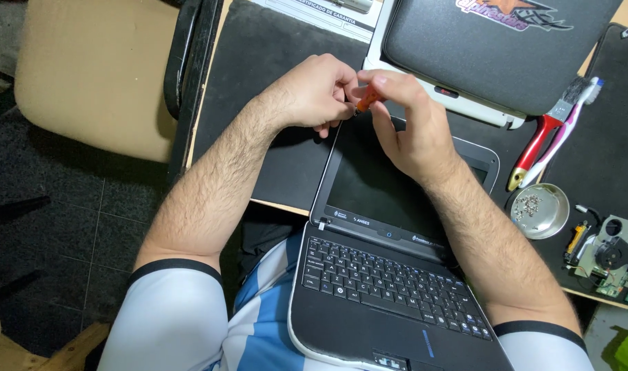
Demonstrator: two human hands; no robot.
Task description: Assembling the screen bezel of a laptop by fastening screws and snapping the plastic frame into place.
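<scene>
Hands are positioned together at the upper left corner of the screen of an open black laptop [389, 275]. The laptop is laid flat, its keyboard half resting on the person's lap and its screen half supported on the edge of the tabletop [217, 89]. A small orange-handled screwdriver [369, 98] is pinched between the thumb and fingertips of the right hand [409, 124], the grip being closed on its handle. The tip is hidden by the left hand. The left hand [317, 93] is curled beside it, fingers drawn together at the screen's corner; whether anything is held in it cannot be told.

A dark mat [272, 62] is spread on the tabletop beneath the screen. A second, closed laptop [492, 48] with a dark lid and white edge is placed behind the hands. To the right, a red-handled brush [537, 144] and a toothbrush [568, 117] are laid side by side, next to a round metal dish [541, 211] containing small screws. Loose electronic parts with a fan [613, 254] are located at the far right edge. A beige chair [94, 69] is seen at the upper left.
</scene>
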